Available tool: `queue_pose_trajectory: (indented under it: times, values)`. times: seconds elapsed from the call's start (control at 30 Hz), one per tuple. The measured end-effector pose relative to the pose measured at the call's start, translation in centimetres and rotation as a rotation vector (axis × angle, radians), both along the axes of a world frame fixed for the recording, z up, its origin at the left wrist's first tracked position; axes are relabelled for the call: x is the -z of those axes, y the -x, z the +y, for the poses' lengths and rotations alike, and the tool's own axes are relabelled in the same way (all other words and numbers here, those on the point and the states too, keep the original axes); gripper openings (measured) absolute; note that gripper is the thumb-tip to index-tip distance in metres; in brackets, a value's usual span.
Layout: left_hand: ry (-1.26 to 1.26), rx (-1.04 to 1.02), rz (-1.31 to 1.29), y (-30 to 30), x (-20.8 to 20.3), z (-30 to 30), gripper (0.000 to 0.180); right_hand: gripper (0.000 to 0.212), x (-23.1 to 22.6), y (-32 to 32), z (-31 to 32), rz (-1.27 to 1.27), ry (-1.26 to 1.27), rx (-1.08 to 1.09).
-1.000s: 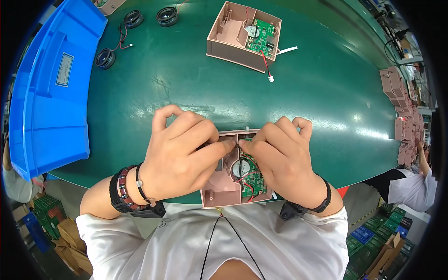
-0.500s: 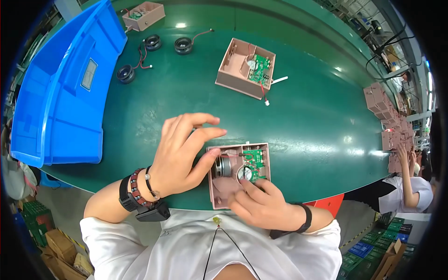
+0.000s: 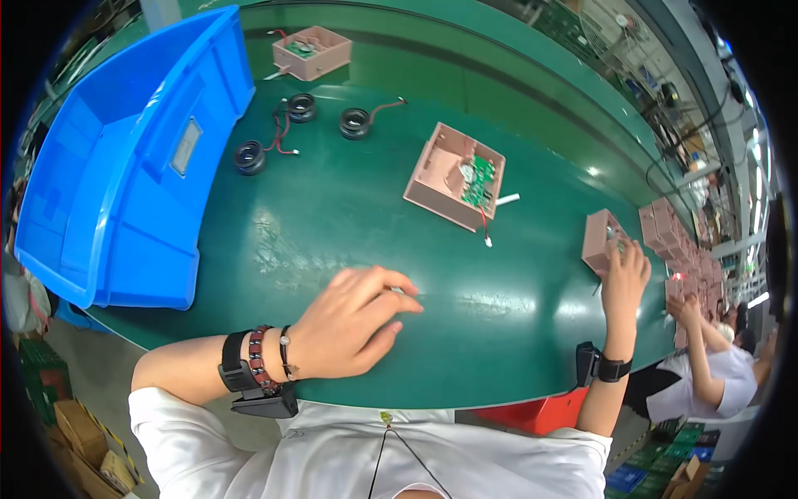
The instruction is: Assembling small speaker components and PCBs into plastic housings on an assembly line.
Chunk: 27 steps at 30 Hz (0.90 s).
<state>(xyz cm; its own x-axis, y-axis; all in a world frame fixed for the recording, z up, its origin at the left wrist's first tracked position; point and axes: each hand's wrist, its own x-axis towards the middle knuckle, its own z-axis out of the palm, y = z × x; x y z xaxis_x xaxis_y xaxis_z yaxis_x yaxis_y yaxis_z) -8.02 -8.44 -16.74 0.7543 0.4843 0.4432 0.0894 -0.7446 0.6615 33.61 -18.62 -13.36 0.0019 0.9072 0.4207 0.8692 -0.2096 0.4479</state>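
Note:
Out at the right of the green table, my right hand (image 3: 625, 270) grips a pink open-topped box (image 3: 600, 241) by its near side. Part of the box's inside, with a bit of green board, shows past my fingers; the rest is hidden. My left hand (image 3: 356, 320) hovers over the near middle of the table, fingers apart and loosely bent, holding nothing. Beyond it sits another pink box (image 3: 440, 200) with a green circuit board (image 3: 480, 181), a white stick at its side and a red wire ending in a white plug.
Several black round speakers (image 3: 355, 124) with red-black leads lie at the far left beside a large blue bin (image 3: 158, 191). A third pink box (image 3: 312, 53) stands at the back. Pink boxes are stacked (image 3: 665, 229) at the right edge, where another person's hands (image 3: 688, 309) work.
The pink box with the speaker has left the spot before me; my right hand now holds a box far to the right. My left hand has come off it, slightly nearer me.

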Motion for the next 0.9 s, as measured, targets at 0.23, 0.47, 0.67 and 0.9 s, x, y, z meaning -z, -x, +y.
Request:
queue_pose_trajectory:
  times: [0.23,0.47,0.67,0.9]
  values:
    - [0.541,0.069,-0.016,-0.2,1.3,0.7,0.013,0.039,-4.1,9.2,13.0,0.279,0.013,-0.536]
    - [0.557,0.053,0.035,0.8,0.6,2.1,0.011,0.033,-6.6,22.4,32.1,0.268,0.278,-0.718]
    - [0.465,-0.005,-0.060,0.7,1.5,3.6,0.011,0.058,0.3,25.8,41.9,0.104,0.324,-0.396]
    - [0.410,-0.066,-0.130,0.5,2.0,4.7,0.011,0.062,2.3,26.2,43.5,0.229,0.308,-0.212]
